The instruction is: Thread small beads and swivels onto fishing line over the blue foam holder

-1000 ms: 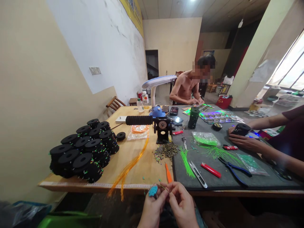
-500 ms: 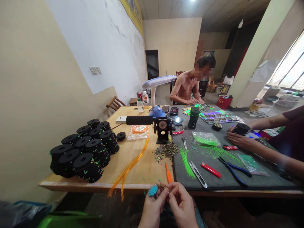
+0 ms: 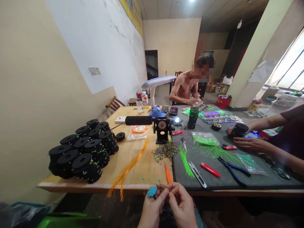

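Note:
Close together at the table's front edge, my left hand (image 3: 152, 209) and my right hand (image 3: 182, 205) are both closed in a pinch. A thin yellowish line (image 3: 162, 187) runs between their fingertips; anything smaller held there is too small to make out. On the fingers of my left hand sits a bumpy bright-blue piece (image 3: 152, 191), its underside hidden. Just beyond my fingers lies an orange pointed tool (image 3: 168, 173). A bundle of orange strands (image 3: 133, 164) trails over the edge to the left, and small dark beads (image 3: 167, 150) are heaped farther back.
Black foam spools (image 3: 82, 161) are stacked at left. A winding device (image 3: 162, 128) and a lamp (image 3: 154, 95) stand mid-table. Snips (image 3: 198, 174), a red lighter (image 3: 210, 170) and pliers (image 3: 234, 169) lie on the grey mat (image 3: 190, 185). Two co-workers sit around the table.
My hands stay nearly in place, still pinching the line. At right, the co-worker's hands have shifted around the black spool, which now stands more upright.

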Motion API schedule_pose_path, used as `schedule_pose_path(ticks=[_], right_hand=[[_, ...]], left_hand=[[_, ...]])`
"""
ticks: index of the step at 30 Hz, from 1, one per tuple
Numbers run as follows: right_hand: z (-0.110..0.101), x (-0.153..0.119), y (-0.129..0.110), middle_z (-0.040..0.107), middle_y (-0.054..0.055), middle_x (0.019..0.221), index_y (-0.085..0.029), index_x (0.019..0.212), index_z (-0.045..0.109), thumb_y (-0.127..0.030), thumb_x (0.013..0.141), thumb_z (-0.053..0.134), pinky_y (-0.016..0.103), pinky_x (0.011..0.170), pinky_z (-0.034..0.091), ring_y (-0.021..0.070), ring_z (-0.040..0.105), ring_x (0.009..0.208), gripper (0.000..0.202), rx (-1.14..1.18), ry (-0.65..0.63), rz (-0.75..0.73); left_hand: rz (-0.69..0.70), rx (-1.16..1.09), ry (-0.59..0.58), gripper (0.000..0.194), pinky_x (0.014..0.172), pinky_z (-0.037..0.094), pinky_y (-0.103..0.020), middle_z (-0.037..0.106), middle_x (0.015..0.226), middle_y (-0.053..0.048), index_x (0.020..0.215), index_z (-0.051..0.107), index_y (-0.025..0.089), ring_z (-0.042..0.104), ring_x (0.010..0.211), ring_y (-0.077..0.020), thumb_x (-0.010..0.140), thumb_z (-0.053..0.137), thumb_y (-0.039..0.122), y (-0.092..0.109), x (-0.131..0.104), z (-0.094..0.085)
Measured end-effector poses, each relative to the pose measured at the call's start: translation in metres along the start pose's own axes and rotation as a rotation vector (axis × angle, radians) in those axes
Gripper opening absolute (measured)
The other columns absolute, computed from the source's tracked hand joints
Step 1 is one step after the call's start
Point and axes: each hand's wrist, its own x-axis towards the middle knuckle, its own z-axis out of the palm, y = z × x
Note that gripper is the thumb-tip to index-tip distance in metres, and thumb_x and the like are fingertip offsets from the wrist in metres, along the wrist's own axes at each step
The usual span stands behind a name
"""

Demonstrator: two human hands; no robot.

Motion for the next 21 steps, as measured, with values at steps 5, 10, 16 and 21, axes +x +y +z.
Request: schedule_pose_path(ticks=[5,10,16,21], right_hand=[[-0.012,0.006,-0.002,0.065,0.008,0.09,-0.02,0.073,0.054,-0.027,0.09,0.05,0.023,0.063,0.053,0.018,0.065,0.076,0.019,-0.187,0.033,-0.08],[-0.036,0.026,0.001,0.065,0.006,0.087,-0.022,0.077,0.057,-0.018,0.087,0.048,0.027,0.072,0.047,0.0204,0.061,0.082,0.014,-0.767,0.137,-0.282],[-0.041,0.046,0.006,0.064,0.003,0.078,-0.021,0.072,0.058,-0.011,0.085,0.049,0.025,0.062,0.037,0.0181,0.06,0.072,0.019,-1.251,0.114,-0.242],[-0.038,0.052,-0.001,0.064,0.002,0.076,-0.021,0.072,0.06,-0.011,0.085,0.051,0.025,0.056,0.034,0.0161,0.062,0.065,0.018,-1.336,0.068,-0.181]], left_hand=[[-0.011,-0.051,0.008,0.045,0.035,0.019,-0.012,0.041,0.047,0.01,0.071,0.068,0.013,0.029,0.036,-0.0001,0.043,0.093,0.038,0.007,-0.002,0.003],[0.012,-0.047,-0.028,0.05,0.035,0.012,-0.01,0.037,0.045,0.012,0.077,0.067,0.014,0.022,0.032,0.0031,0.044,0.092,0.043,0.005,0.001,-0.001],[0.007,-0.032,-0.071,0.051,0.034,0.013,-0.01,0.03,0.041,0.014,0.075,0.064,0.015,0.019,0.032,0.0028,0.044,0.092,0.045,0.006,0.002,-0.006],[0.008,-0.032,-0.102,0.051,0.033,0.014,-0.01,0.032,0.041,0.013,0.074,0.064,0.015,0.018,0.032,0.003,0.044,0.091,0.046,0.01,-0.002,-0.007]])
